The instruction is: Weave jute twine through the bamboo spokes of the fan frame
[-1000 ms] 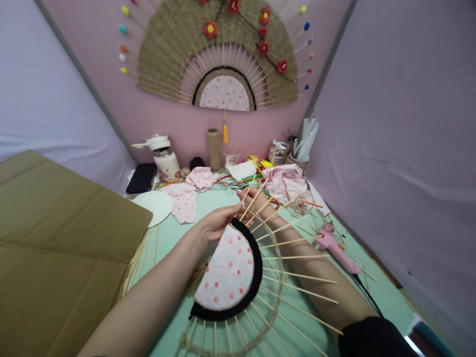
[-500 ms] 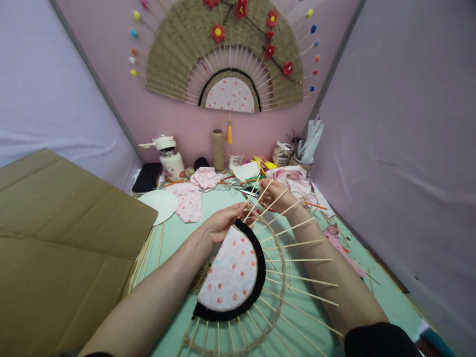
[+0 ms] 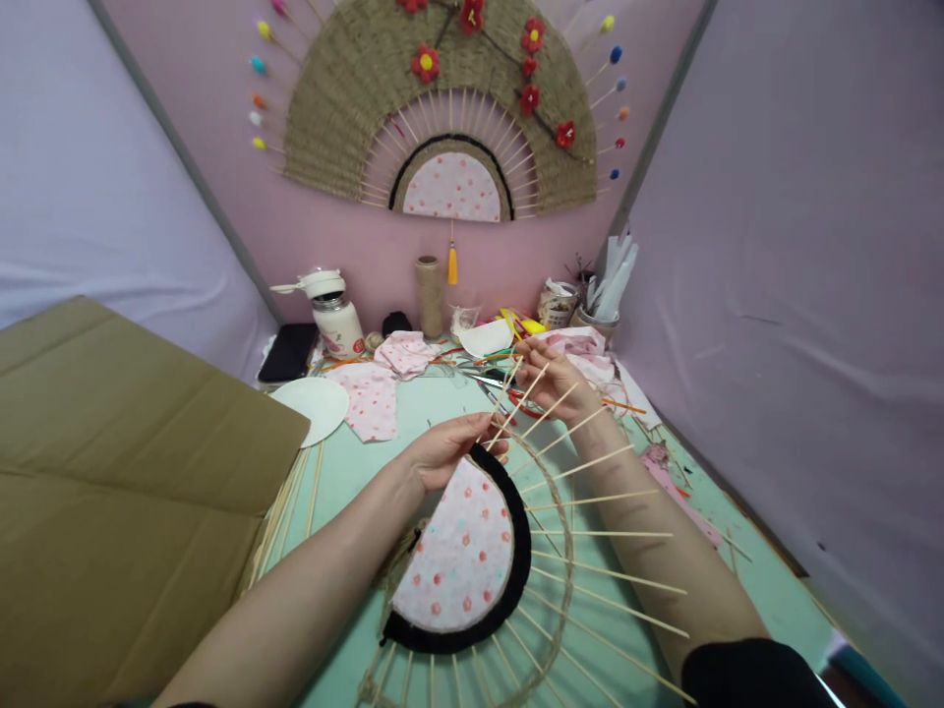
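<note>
Over the green table, the stick fan tilts, its end sticks pinched by the left hand. The right hand curls near their tips, grip unclear. Behind, a pot holds white rolls.

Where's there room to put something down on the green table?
Green tabletop shows between the spotted cloth, left hand and scissors; a smaller patch between the left forearm and thin sticks. It's crowded from the white bottle across to the tin, and behind the right hand.
</note>
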`<state>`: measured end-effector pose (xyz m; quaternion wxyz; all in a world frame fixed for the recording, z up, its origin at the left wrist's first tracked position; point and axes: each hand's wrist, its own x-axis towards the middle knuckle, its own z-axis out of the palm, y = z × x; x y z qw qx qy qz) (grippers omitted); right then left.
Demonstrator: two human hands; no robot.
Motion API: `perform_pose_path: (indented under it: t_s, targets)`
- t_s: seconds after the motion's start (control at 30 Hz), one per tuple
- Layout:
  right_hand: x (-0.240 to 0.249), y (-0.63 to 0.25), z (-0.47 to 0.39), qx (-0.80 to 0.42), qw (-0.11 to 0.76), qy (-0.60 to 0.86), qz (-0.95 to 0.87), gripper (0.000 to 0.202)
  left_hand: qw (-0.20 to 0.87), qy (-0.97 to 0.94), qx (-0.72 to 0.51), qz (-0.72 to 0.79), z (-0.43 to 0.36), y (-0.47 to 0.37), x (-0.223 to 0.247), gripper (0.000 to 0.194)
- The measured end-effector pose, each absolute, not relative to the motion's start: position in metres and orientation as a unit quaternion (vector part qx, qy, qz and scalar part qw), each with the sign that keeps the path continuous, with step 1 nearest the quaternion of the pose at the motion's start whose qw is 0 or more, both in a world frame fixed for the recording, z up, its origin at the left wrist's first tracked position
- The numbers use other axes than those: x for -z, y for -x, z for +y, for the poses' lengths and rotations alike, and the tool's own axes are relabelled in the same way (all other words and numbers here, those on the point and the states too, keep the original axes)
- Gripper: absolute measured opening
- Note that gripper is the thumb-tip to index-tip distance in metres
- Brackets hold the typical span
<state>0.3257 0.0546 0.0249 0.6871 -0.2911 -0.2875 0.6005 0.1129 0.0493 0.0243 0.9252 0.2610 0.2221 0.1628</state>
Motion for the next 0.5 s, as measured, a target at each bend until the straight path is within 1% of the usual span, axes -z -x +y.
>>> perform_pose_path:
  t_s: [0.17,0.23,0.37,0.43,0.5]
  targets:
    - [-0.015,-0.31,0.055,-0.589,0.555,0.461,-0.364,0.022,0.91,-0.293,-0.179,0.233,0.043,-0.113,-0.036,0.012]
    - [-0.009,-0.299,0.054,-0.587,0.522,0.488,-0.381,0.018,0.904,-0.306,-0.189,0.23,0.041,-0.113,-0.044,0.011]
    - [0.005,-0.276,0.052,-0.596,0.447,0.524,-0.413,0.005,0.898,-0.313,-0.2,0.236,0.036,-0.111,-0.059,0.011]
    - [0.011,-0.269,0.052,-0.598,0.41,0.536,-0.432,0.015,0.895,-0.311,-0.205,0.245,0.033,-0.111,-0.064,0.013]
    - [0.014,-0.265,0.052,-0.589,0.391,0.546,-0.449,0.025,0.891,-0.307,-0.211,0.259,0.032,-0.11,-0.068,0.014]
